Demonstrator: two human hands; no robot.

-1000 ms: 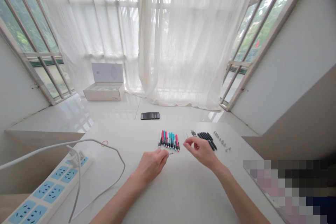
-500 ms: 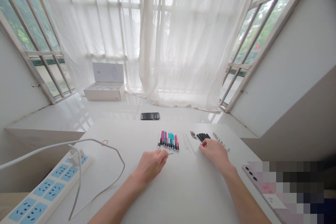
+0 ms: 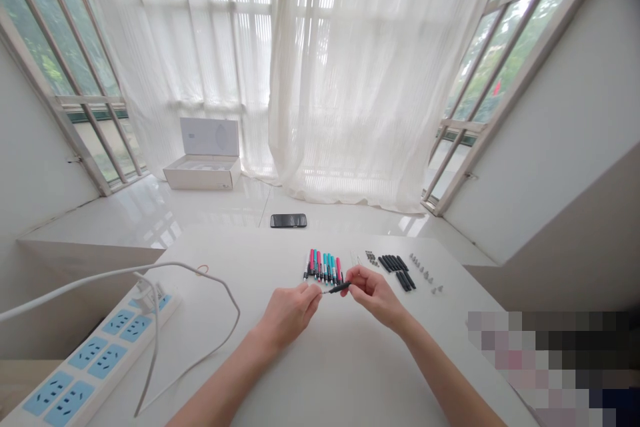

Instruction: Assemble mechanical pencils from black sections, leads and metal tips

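The left hand (image 3: 287,313) is closed, pinching the thin tip of a black barrel (image 3: 340,287). The right hand (image 3: 375,297) grasps the barrel's thicker end. The barrel sits between both hands, just in front of a finished-looking row of coloured pens (image 3: 324,267) on the white table (image 3: 240,347). Further black tubes (image 3: 395,270) and small metal pieces (image 3: 425,273) lie in separate groups to the right, apparently unused.
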